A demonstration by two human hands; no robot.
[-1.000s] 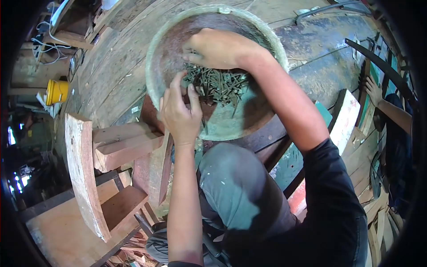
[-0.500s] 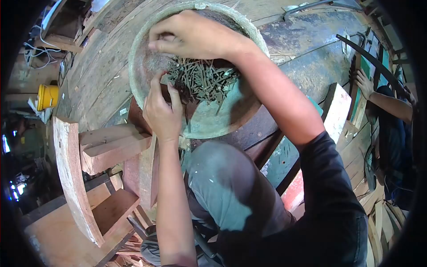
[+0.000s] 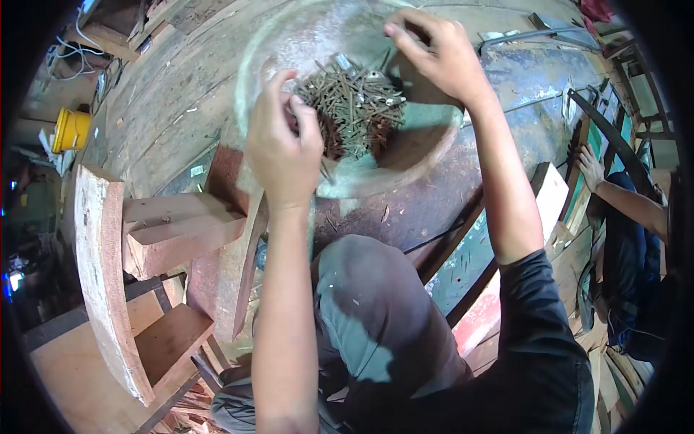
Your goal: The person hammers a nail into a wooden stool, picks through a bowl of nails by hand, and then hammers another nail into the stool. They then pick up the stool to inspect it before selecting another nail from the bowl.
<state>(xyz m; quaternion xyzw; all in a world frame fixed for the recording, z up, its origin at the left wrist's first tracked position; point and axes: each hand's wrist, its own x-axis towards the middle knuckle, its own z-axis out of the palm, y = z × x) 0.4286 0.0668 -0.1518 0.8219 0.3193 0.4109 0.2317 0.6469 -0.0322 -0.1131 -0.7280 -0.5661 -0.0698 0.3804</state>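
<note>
Fingers of the left hand [image 3: 285, 155] are pinching together at the near-left side of the nail heap [image 3: 354, 108], though I cannot tell whether a nail is caught between them; the right hand [image 3: 441, 61] is hovering over the far rim of the basin [image 3: 426, 155], thumb and forefinger pinched, contents likewise hidden; the heap is lying mid-basin, the basin sitting on worn planks [image 3: 166, 123]; picking through nails seems the step underway; a further pick is calling for a fine fingertip grip on one shank; another person's hand [image 3: 591, 168] is resting well apart.
</note>
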